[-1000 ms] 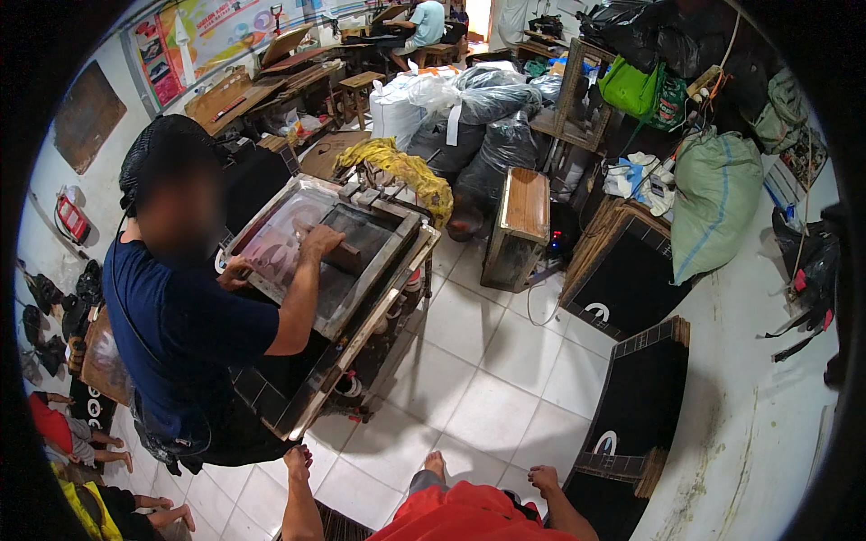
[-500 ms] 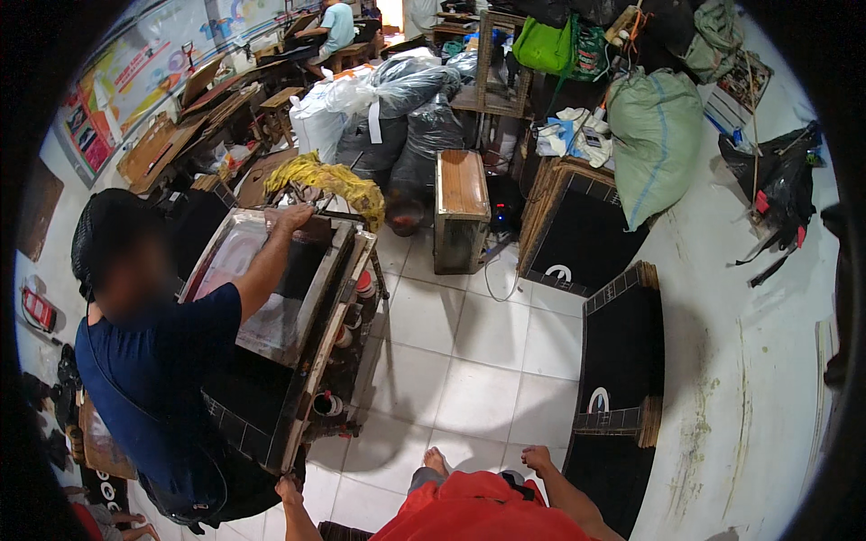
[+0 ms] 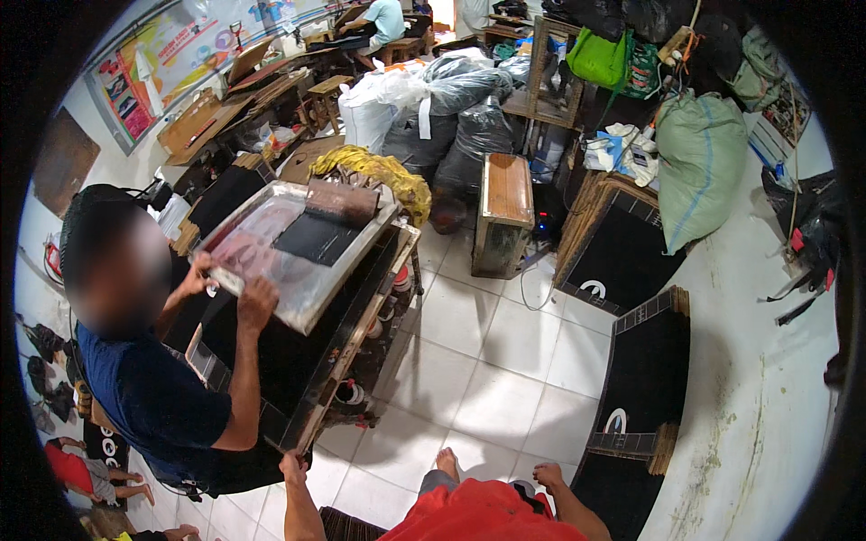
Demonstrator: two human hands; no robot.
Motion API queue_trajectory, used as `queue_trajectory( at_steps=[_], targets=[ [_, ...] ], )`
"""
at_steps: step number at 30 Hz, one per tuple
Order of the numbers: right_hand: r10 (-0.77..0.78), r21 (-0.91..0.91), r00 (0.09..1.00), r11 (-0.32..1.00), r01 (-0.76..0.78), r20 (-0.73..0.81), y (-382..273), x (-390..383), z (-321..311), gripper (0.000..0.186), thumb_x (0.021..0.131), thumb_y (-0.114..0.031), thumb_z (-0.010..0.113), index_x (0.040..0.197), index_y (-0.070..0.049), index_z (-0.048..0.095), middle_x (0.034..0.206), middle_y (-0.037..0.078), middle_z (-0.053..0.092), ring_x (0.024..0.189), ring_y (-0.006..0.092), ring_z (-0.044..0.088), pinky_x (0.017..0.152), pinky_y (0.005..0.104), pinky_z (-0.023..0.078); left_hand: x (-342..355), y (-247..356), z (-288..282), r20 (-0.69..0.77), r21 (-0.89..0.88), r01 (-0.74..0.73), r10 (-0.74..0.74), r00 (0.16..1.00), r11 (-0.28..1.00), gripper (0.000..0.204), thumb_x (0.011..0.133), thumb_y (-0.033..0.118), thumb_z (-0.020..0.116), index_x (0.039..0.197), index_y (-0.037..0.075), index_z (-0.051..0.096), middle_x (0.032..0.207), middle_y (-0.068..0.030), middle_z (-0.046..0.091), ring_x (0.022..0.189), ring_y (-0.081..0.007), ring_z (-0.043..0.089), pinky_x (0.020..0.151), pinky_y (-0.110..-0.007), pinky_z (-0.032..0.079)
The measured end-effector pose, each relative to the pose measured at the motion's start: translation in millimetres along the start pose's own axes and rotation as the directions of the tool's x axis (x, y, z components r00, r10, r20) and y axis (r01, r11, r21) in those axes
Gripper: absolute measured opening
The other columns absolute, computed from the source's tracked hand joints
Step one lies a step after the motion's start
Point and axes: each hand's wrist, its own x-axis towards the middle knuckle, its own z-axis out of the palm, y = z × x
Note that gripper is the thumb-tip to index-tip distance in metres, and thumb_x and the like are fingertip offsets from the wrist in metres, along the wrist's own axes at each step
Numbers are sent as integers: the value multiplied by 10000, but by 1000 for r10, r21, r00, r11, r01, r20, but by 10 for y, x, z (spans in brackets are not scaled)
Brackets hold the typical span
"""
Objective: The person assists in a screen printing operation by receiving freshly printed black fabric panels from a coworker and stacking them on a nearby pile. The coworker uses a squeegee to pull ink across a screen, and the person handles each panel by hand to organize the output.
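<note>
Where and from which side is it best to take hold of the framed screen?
Probably grip the framed screen by its near right corner, coming from your side. The co-worker's hands hold the near edge further left; this corner looks free and raised, so its slim rim should suit fingers below, thumb above.

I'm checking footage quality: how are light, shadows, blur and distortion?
Head view: dark rim, straight lines bowed; head view: doorway washed out, shadows across the floor; head view: blur over part of the co-worker's head, left hand fairly clear.
</note>
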Motion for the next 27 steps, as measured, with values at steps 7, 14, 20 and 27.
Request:
queue_trajectory(
  at_steps=[7,14,20,27],
  targets=[
    [-234,-40,872,960,278,430,-3210,660,1340,180,767,-191,606,805,-17,622,726,111,618,651,141,542,616,323,458,-508,454,-24,46,-332,-95,116,992,938,95,762,31,619,709,34,540,606,-44,499,463,-116,425,424,-259,360],
    [-383,734,628,290,-614,677,-5703,1433,3017,243,833,-192,604,1036,-72,544,1011,73,597,938,235,575,808,426,479,-1384,831,38,161,-171,-207,234,959,963,189,766,140,659,685,77,501,632,-20,517,520,-119,461,466,-216,328],
    [-418,785,667,258,-564,617,-5920,1575,2942,233,734,24,634,947,-55,579,937,67,606,890,216,584,831,372,471,-1865,737,44,252,63,-193,172,952,979,211,787,235,654,873,78,542,792,-32,562,645,-133,525,563,-235,391],
    [-385,854,763,272,-444,520,-4790,727,1259,306,681,58,616,954,-60,546,851,50,571,820,208,584,798,369,495,-2302,661,-420,-121,154,-565,583,803,810,399,795,153,656,1119,-2,482,1006,-84,528,869,-154,507,754,-287,409]
  ],
)
